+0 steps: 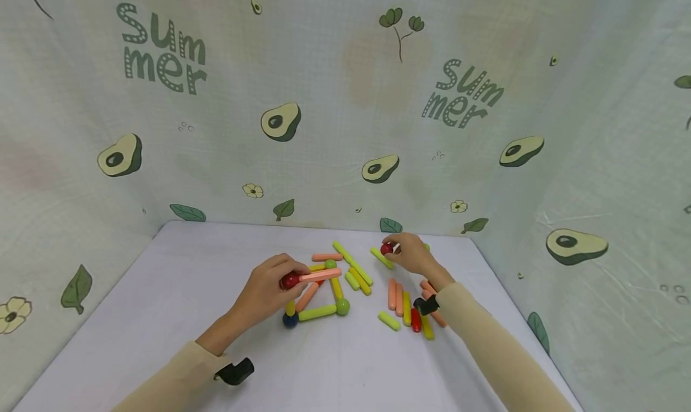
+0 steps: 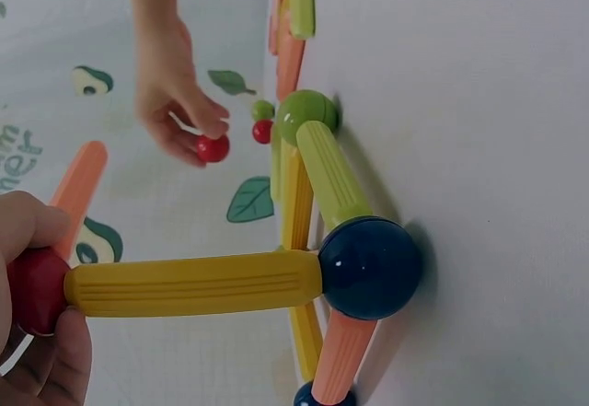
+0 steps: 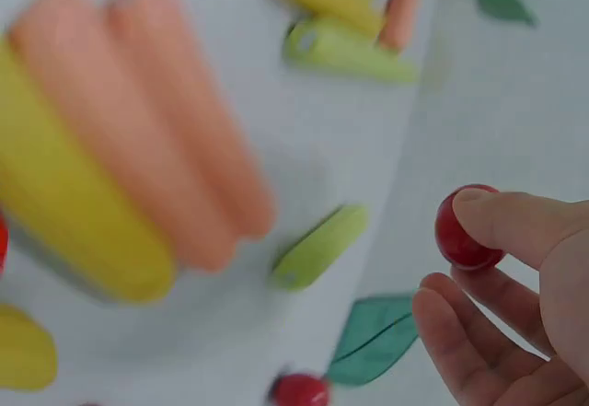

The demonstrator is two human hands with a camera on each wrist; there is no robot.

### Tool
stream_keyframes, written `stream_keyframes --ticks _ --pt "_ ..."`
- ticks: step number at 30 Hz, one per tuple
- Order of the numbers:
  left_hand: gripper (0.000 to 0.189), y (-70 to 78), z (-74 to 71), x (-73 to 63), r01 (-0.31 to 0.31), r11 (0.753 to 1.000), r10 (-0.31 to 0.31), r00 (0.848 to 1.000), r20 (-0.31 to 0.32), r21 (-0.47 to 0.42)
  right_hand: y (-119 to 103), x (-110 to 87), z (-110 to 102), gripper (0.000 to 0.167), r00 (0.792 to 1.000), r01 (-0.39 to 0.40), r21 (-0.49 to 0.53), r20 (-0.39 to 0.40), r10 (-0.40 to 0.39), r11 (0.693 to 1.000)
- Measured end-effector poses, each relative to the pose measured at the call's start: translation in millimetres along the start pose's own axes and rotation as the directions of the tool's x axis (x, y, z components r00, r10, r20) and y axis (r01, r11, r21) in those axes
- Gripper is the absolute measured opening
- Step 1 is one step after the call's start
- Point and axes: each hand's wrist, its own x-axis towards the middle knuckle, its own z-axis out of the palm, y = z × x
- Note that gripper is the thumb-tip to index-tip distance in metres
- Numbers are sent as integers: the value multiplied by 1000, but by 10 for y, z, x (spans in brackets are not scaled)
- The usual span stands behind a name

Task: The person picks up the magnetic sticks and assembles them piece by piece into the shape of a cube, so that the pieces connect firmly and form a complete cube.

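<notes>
My left hand (image 1: 267, 283) grips a red ball (image 2: 39, 291) that joins a yellow stick (image 2: 193, 284) and a salmon stick (image 1: 322, 274). Down on the table, the yellow stick's other end meets a dark blue ball (image 2: 371, 268). That ball also bears a light green stick (image 1: 317, 312) leading to a green ball (image 1: 342, 306), and a salmon stick (image 2: 345, 355) on another side. Over the far right of the table, my right hand (image 1: 412, 255) pinches a loose red ball (image 3: 467, 231) between thumb and fingers.
Loose salmon sticks (image 1: 391, 294), a yellow stick (image 1: 407, 308) and a short red stick (image 1: 415, 320) lie on the right. A long light green stick (image 1: 352, 262) lies behind the frame. Another red ball (image 3: 301, 390) rests near the back. A printed cloth (image 1: 324, 178) hangs behind the white table (image 1: 216, 250).
</notes>
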Motion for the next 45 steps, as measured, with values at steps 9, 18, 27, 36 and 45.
stream_keyframes --ticks 9,18,27,36,45 --pt "29 -10 7 4 0 1000 0 1000 -5 -2 -724 -267 -69 35 977 209 204 4 -215 956" --pt "28 17 -7 11 16 1000 -16 1000 0 8 -1029 -373 -15 37 958 278 235 4 -287 931" --pt "29 1 10 31 -3 1000 3 1000 9 19 -1107 -401 -17 39 957 283 214 -4 -289 935" --pt "43 82 63 247 -81 991 62 983 172 109 -1084 -414 -35 39 962 263 223 16 -273 939" --pt "50 130 111 388 -187 977 148 939 310 100 -1093 -401 -38 39 949 308 225 -10 -314 924"
